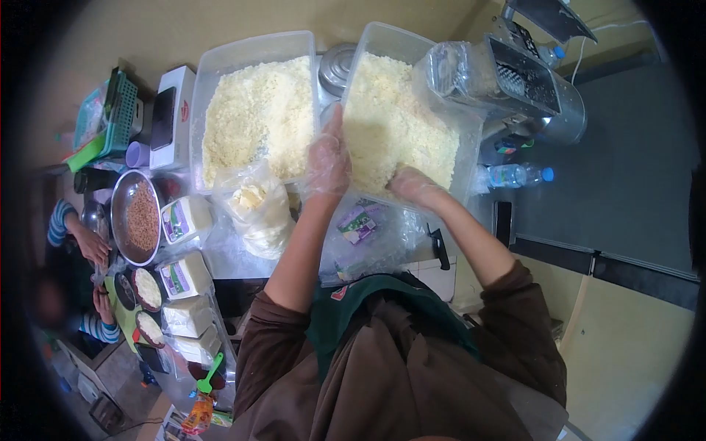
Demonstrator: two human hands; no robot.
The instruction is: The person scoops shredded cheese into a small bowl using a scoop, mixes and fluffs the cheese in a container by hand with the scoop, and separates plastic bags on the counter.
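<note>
Pale, crumbly shreds (382, 110) fill much of a clear tub (473, 151), lying under and ahead of the right grip (418, 187). That grip, in a thin clear glove, has its fingertips sunk in the shreds at the near end; whether they are together or apart I cannot tell. The left grip (329, 165), also gloved, lies along the tub's left wall with its fingers stretched out straight, not curled around anything.

Just left of the left grip stands a second tub (257, 40) of similar shreds, and beyond the grip, between the tubs, is a round metal container (337, 70). An open bag (265, 231) of pale pieces sits nearer and to its left, on the metallic surface (239, 268). Ahead and to the right of the right grip is a grating machine (526, 77); a water bottle (507, 175) lies to that grip's right. Far left of the left grip are packaged white blocks (185, 220), a metal bowl (115, 224) of brown granules and another person's hand (92, 246).
</note>
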